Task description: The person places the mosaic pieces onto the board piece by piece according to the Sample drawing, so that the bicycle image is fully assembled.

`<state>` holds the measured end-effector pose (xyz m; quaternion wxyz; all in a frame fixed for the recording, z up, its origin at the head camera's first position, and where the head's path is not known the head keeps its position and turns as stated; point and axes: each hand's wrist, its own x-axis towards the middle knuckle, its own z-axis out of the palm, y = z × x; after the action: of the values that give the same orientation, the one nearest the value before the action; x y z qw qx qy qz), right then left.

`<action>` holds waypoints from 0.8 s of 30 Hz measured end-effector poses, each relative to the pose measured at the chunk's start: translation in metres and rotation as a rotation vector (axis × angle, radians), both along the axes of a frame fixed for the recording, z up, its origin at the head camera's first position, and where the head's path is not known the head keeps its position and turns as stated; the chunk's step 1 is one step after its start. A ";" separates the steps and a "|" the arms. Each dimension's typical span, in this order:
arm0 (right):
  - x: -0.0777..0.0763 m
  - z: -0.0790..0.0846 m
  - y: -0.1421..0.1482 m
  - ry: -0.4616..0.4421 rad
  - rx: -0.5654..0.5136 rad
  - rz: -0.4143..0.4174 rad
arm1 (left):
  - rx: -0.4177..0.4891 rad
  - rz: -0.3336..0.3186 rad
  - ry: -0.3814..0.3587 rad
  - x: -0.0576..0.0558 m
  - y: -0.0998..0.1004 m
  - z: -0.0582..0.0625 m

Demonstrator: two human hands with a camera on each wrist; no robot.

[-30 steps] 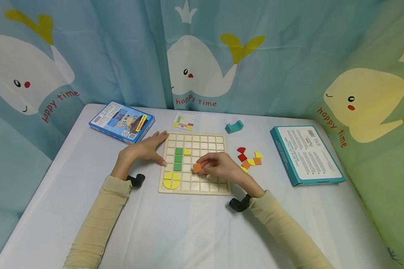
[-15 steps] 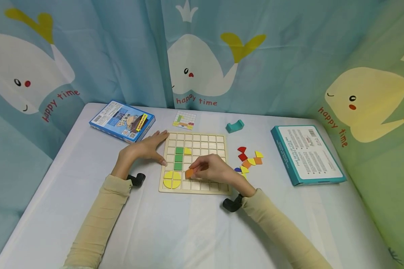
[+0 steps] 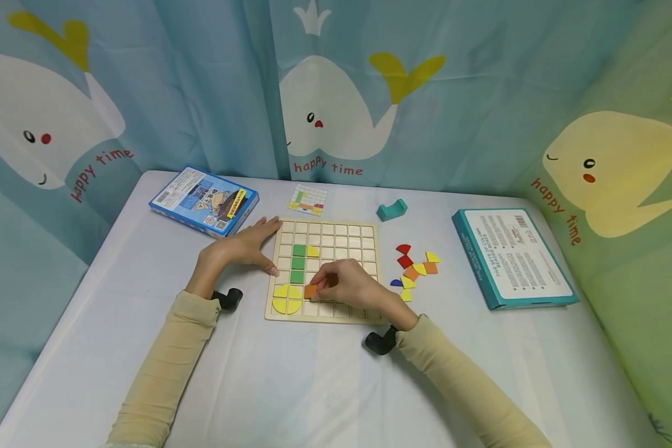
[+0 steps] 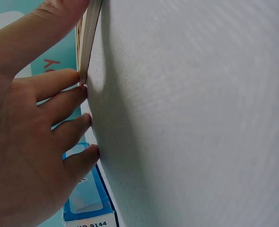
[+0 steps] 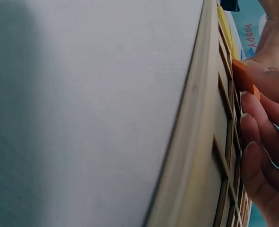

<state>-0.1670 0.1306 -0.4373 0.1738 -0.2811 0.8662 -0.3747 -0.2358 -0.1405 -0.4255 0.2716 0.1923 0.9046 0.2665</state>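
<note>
- White-covered worktop (image 3: 291,379); its far-left and far-right corners show, near edge out of frame.
- Blue-green curtains (image 3: 218,93) hang along the far edge and both sides, printed with whales (image 3: 341,124) and "happy time" in red.
- Blue box (image 3: 204,202) flat by the far-left corner; teal box (image 3: 515,258) with white label toward the right edge.
- Along the far edge, between the boxes: pattern card (image 3: 308,199), then teal curved block (image 3: 392,210).
- Wooden grid board (image 3: 340,241) mid-worktop. On it: three green square tiles (image 3: 298,263) in a column, one yellow quarter-circle tile (image 3: 313,251) right of the top one, four yellow quarter-circles (image 3: 294,306) forming a disc at the board's near-left corner.
- Loose pieces right of the board, toward the worktop's right edge: red (image 3: 406,262), orange (image 3: 432,268), yellow (image 3: 407,282), blue (image 3: 396,283).
- Right hand (image 3: 350,286): thumb and fingers pinch an orange square tile (image 3: 310,291).
- Tile sits at the fingertips, at the board's third column from left, second row from the near edge, just right of the disc. Tilted in the right wrist view; can't tell if it touches the board.
- Left hand (image 3: 243,246): fingers spread, thumb against the board's left edge, index fingertip touching its far-left corner; holds no tile.
</note>
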 end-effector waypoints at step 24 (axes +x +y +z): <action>0.015 0.010 0.038 0.106 0.018 -0.057 | 0.000 0.007 -0.003 0.001 0.000 0.001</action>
<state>-0.1515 0.1682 -0.4272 0.1197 -0.2743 0.8851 -0.3565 -0.2348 -0.1400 -0.4249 0.2720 0.1886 0.9048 0.2679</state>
